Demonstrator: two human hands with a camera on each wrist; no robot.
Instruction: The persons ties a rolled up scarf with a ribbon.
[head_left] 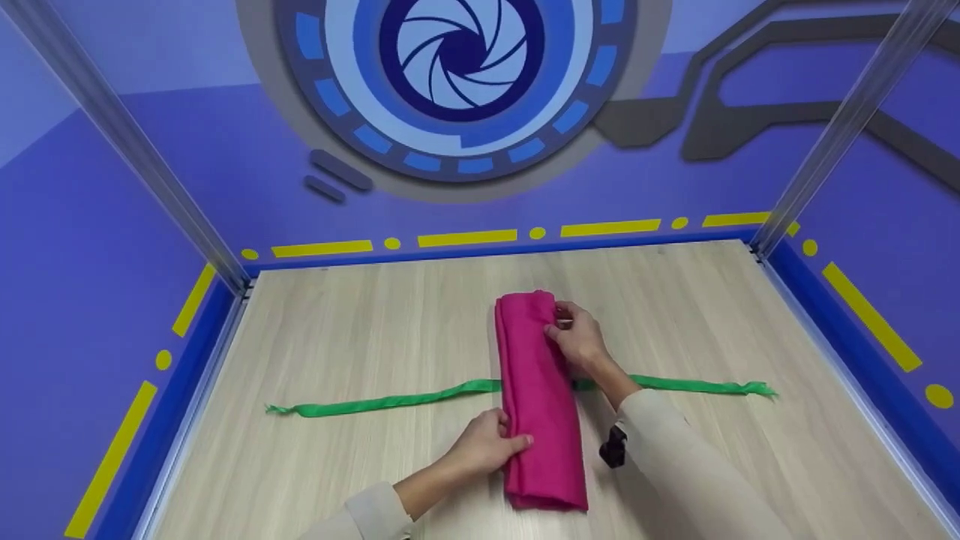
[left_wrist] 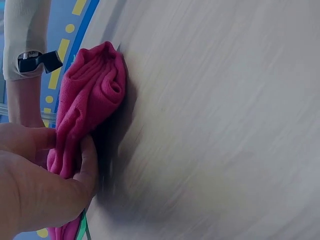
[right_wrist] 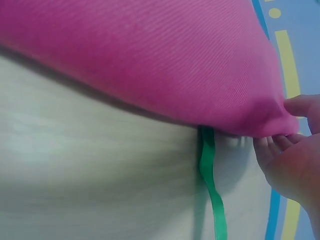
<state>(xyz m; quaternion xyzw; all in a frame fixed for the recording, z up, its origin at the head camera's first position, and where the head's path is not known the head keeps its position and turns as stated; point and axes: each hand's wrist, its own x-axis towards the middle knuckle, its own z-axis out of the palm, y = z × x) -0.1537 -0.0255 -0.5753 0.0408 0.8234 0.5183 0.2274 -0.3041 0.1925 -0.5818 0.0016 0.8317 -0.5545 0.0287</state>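
Note:
A rolled pink cloth [head_left: 536,390] lies lengthwise across a green ribbon [head_left: 397,402], whose two ends stick out to the left and right. My left hand [head_left: 484,444] pinches the cloth's left edge near its lower end, thumb on top and fingers at the underside. In the left wrist view the rolled layers of the cloth [left_wrist: 92,90] show at its near end. Farther up, my right hand [head_left: 579,334] grips the right edge close to the far end. The right wrist view shows that thumb above the cloth [right_wrist: 200,65] and the fingers below it. Under the roll, the ribbon's middle is hidden.
The work surface is a pale wooden table [head_left: 352,322]. A blue back wall [head_left: 480,210] and blue side walls enclose it, with metal posts [head_left: 832,127] in the corners. A small black device [head_left: 613,447] hangs at the right sleeve.

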